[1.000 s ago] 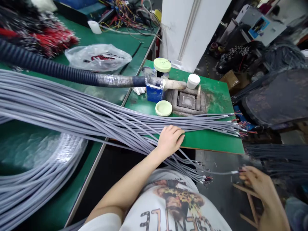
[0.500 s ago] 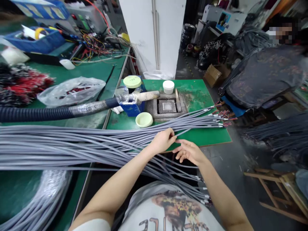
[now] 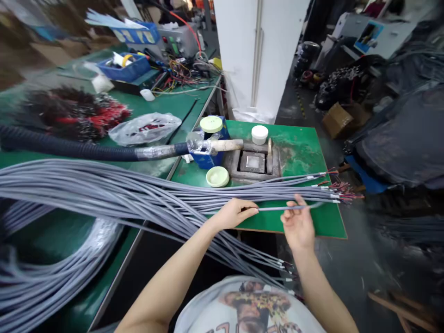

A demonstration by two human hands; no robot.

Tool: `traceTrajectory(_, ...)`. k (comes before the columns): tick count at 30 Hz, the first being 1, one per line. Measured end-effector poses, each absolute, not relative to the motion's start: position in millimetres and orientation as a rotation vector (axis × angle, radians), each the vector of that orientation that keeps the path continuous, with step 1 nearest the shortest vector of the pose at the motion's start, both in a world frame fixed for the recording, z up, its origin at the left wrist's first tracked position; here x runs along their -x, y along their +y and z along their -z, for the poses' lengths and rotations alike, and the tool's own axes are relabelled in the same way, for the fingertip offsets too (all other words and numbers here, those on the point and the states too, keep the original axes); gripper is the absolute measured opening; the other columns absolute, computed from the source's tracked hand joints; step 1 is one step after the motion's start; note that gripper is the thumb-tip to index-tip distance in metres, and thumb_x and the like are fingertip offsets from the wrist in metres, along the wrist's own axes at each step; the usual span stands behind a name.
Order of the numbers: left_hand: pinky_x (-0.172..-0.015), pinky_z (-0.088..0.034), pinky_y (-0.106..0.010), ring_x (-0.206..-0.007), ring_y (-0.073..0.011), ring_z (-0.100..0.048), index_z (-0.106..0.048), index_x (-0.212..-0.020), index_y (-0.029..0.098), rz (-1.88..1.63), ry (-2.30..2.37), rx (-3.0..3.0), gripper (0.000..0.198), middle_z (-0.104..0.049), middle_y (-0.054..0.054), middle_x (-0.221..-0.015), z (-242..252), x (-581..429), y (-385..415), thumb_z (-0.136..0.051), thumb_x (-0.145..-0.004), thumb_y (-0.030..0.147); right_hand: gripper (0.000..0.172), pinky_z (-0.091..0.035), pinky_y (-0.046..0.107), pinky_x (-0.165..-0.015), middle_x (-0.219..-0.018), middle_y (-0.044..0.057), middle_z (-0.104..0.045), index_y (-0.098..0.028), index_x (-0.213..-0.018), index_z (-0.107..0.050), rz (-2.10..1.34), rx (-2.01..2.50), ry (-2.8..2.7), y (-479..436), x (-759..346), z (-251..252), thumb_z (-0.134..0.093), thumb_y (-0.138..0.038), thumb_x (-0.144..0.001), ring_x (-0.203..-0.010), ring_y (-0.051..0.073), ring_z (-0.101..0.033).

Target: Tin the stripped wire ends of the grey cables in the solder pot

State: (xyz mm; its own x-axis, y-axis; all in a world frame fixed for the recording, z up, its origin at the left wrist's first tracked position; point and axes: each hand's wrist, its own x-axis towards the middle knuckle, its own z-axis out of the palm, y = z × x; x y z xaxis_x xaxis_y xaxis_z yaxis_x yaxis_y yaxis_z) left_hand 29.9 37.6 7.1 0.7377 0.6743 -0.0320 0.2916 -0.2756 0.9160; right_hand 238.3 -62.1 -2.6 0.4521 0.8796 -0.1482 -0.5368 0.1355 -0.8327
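Over the flat green surface point(image 3: 328, 223), my left hand point(image 3: 234, 214) pinches a slim grey cable point(image 3: 274, 209); right hand's point(image 3: 299, 227) grip, I can't tell.

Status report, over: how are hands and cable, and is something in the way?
Left hand pinching one grey cable. Right hand at same cable, grip unclear. Cable nearly straight between hands. Cable bundle close alongside; no blockage seen.

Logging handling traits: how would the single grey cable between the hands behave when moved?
The grey cable is probably springy, running nearly straight between the left hand and right hand yet curving beyond. Being thin, it likely feels light.
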Motion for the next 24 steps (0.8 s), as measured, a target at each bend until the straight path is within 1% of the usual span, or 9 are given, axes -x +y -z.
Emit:
traceTrajectory(2,-0.063,-0.041,-0.022,-0.066,-0.0131,-0.056,-0.072,-0.09,0.016,-0.469,0.725,-1.884,0.034,-0.067,-0.003,-0.076,-3.9,-27.8,33.9,-0.049,-0.09,0.041,0.033,-0.045,0.027,-0.053,-0.084,0.0,-0.067,-0.034,-0.118,-0.054,-0.868,1.02,-0.546,-71.2,-256.0,-11.5,-0.048,-0.049,-0.089,-0.054,0.011,-0.053)
traceTrajectory(4,-0.07,-0.045,-0.025,-0.073,-0.0156,-0.059,-0.073,-0.094,0.017,-0.535,0.727,-1.884,0.03,-0.069,-0.005,-0.08,-2.4,-25.1,25.0,-0.055,-0.087,0.039,0.034,-0.043,0.028,-0.048,-0.069,0.001,-0.065,-0.026,-0.113,-0.059,-0.733,1.129,-0.746,-79.3,-268.8,-26.5,-0.047,-0.049,-0.09,-0.047,0.013,-0.051)
traceTrajectory(6,-0.077,-0.047,-0.028,-0.08,-0.0178,-0.061,-0.072,-0.101,0.018,-0.644,0.737,-1.814,0.028,-0.07,-0.007,-0.083,-4.0,-23.8,11.7,-0.063,-0.083,0.038,0.032,-0.037,0.026,-0.043,-0.055,0.0,-0.061,-0.019,-0.104,-0.064,-0.807,1.317,-1.03,-85.4,-268.8,-38.8,-0.048,-0.044,-0.09,-0.04,0.012,-0.046)
traceTrajectory(8,-0.079,-0.048,-0.03,-0.082,-0.0179,-0.062,-0.07,-0.107,0.018,-0.737,0.725,-1.635,0.032,-0.069,-0.007,-0.085,-9.1,-24.0,-3.3,-0.066,-0.081,0.037,0.03,-0.036,0.025,-0.044,-0.049,-0.001,-0.057,-0.017,-0.101,-0.067,-0.985,1.434,-1.34,-90.2,-255.1,-46.0,-0.048,-0.039,-0.092,-0.039,0.011,-0.046)
traceTrajectory(10,-0.077,-0.05,-0.031,-0.078,-0.0167,-0.063,-0.07,-0.107,0.018,-0.779,0.677,-1.401,0.034,-0.069,-0.007,-0.086,-15.6,-24.4,-17.0,-0.067,-0.08,0.039,0.03,-0.04,0.024,-0.049,-0.048,-0.003,-0.055,-0.017,-0.102,-0.067,-1.117,1.429,-1.587,-94.7,-234.1,-48.0,-0.046,-0.036,-0.093,-0.042,0.011,-0.05)
traceTrajectory(12,-0.076,-0.051,-0.031,-0.074,-0.0165,-0.064,-0.072,-0.101,0.016,-0.833,0.672,-1.177,0.035,-0.07,-0.007,-0.083,-21.2,-23.3,-27.2,-0.07,-0.077,0.041,0.03,-0.042,0.023,-0.052,-0.048,-0.004,-0.055,-0.017,-0.103,-0.067,-1.156,1.398,-1.723,-100.8,-214.1,-46.7,-0.044,-0.035,-0.094,-0.044,0.011,-0.053)
traceTrajectory(18,-0.072,-0.05,-0.028,-0.068,-0.0138,-0.061,-0.075,-0.074,0.016,-0.93,0.688,-0.97,0.022,-0.069,-0.005,-0.074,-23.2,-6.7,-40.9,-0.077,-0.07,0.037,0.03,-0.038,0.022,-0.049,-0.049,-0.004,-0.055,-0.017,-0.1,-0.068,-1.111,1.489,-1.768,-124.8,-181.5,-44.5,-0.046,-0.035,-0.092,-0.045,0.01,-0.052)
traceTrajectory(21,-0.07,-0.049,-0.027,-0.068,-0.0125,-0.061,-0.075,-0.074,0.016,-0.874,0.553,-0.972,0.019,-0.069,-0.004,-0.076,-17.9,2.8,-48.2,-0.077,-0.07,0.035,0.027,-0.037,0.021,-0.049,-0.049,-0.004,-0.054,-0.017,-0.09,-0.069,-1.053,1.515,-1.758,-129.2,-165.4,-50.1,-0.047,-0.034,-0.091,-0.045,0.01,-0.049)
traceTrajectory(24,-0.067,-0.048,-0.027,-0.064,-0.0111,-0.059,-0.072,-0.074,0.016,-0.853,0.517,-0.919,0.019,-0.069,-0.004,-0.081,-12.5,10.4,-54.6,-0.078,-0.069,0.033,0.03,-0.037,0.021,-0.051,-0.053,-0.003,-0.056,-0.017,-0.081,-0.068,-0.931,1.514,-1.769,-127.1,-147.6,-54.6,-0.046,-0.034,-0.092,-0.047,0.009,-0.048)
